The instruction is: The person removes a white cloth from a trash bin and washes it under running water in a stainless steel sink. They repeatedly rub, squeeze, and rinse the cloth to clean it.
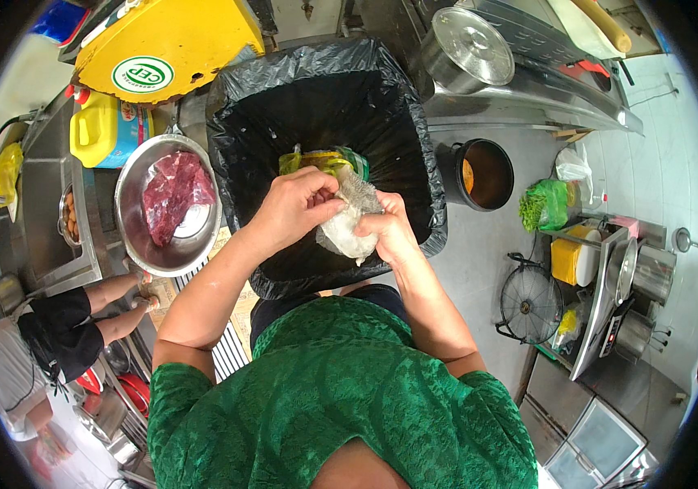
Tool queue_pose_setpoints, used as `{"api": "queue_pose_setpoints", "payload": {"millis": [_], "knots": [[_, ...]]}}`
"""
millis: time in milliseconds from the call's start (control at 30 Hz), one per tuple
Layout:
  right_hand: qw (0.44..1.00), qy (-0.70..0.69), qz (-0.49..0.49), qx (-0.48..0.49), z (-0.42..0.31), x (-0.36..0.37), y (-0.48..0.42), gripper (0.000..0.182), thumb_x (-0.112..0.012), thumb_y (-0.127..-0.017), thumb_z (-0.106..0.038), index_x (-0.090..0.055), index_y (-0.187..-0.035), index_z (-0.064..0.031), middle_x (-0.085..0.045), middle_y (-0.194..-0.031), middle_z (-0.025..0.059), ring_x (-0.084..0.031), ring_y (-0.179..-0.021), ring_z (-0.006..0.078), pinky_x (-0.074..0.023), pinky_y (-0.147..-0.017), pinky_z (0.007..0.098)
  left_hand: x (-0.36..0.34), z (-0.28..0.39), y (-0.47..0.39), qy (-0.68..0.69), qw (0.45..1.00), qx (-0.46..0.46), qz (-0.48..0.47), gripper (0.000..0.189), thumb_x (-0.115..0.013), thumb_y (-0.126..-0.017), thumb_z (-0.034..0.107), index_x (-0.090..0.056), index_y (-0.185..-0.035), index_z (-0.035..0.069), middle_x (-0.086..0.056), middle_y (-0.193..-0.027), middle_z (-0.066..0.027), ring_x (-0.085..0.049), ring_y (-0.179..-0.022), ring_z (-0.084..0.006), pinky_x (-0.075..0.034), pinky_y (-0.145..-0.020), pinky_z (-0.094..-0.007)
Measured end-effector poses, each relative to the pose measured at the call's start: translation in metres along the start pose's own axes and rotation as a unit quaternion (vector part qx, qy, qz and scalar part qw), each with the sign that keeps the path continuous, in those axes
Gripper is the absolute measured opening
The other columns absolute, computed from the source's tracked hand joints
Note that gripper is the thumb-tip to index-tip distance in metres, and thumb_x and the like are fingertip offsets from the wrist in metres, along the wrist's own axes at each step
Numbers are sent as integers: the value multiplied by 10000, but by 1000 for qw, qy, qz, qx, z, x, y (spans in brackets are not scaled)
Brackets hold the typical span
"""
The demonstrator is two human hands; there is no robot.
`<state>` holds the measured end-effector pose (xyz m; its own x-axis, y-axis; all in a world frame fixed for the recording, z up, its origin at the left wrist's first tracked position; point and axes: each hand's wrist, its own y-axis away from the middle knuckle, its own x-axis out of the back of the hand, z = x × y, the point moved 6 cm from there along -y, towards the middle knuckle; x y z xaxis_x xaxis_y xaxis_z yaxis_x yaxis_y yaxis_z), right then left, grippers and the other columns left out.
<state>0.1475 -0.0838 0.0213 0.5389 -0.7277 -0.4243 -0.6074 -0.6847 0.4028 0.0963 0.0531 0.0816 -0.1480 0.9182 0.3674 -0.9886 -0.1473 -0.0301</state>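
My right hand grips a soft, whitish piece of tripe with a rough, bumpy grey upper end. The thumb of that hand presses on its pale lower half. From the other side, my left hand pinches the tripe's edge between thumb and curled fingers. Both hands are over a large bin lined with a black plastic bag. Beneath the tripe, yellow and green plastic packaging lies inside the bin, partly covered by my hands.
Left of the bin, a steel bowl holds raw red meat. Beside it stand a yellow jug and the bin's yellow lid. Another person stands at lower left. A black bucket and floor fan are at right.
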Motion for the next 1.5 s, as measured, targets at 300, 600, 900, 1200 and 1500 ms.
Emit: {"api": "queue_pose_setpoints", "payload": {"millis": [300, 600, 900, 1200, 1500], "knots": [[994, 105, 5, 6, -15, -6, 0, 301, -512, -505, 66, -618, -784, 26, -579, -672, 0, -506, -588, 83, -404, -543, 221, -9, 18, -8, -239, 952, -183, -48, 115, -612, -698, 26, -557, -799, 17, -525, -668, -107, -560, -591, -279, -462, -522, -355], [1000, -12, 8, -25, -12, -7, -3, 362, -508, -476, 51, -633, -815, 31, -609, -701, 33, -546, -591, 117, -425, -572, 225, 7, 8, -13, -218, 947, -230, 44, 124, -607, -648, -14, -547, -752, 18, -514, -589, -92, -551, -524, -252, -449, -458, -343], [996, -82, -13, -32, -6, 3, -2, 493, -484, -441, 51, -623, -913, 72, -642, -791, 96, -603, -667, 176, -479, -660, 246, 56, -44, -18, -124, 979, -51, 155, 48, -568, -732, -23, -598, -764, -3, -557, -626, -76, -526, -551, -95, -437, -524, -233], [987, -159, -30, 5, 10, 9, -15, 588, -502, -465, 86, -593, -1046, 59, -649, -950, 119, -628, -865, 215, -484, -811, 309, -5, -88, 18, 229, 942, 214, 116, 184, -418, -844, -18, -599, -809, -14, -590, -686, -44, -526, -580, -97, -414, -528, -235], [990, -138, -30, 12, 17, 3, -20, 584, -583, -504, 105, -583, -1083, 28, -645, -957, 92, -622, -879, 204, -467, -847, 316, -17, -54, 16, 342, 920, 144, 125, 124, -626, -828, 94, -580, -929, 39, -521, -768, 49, -473, -669, -36, -386, -605, -179]]}}
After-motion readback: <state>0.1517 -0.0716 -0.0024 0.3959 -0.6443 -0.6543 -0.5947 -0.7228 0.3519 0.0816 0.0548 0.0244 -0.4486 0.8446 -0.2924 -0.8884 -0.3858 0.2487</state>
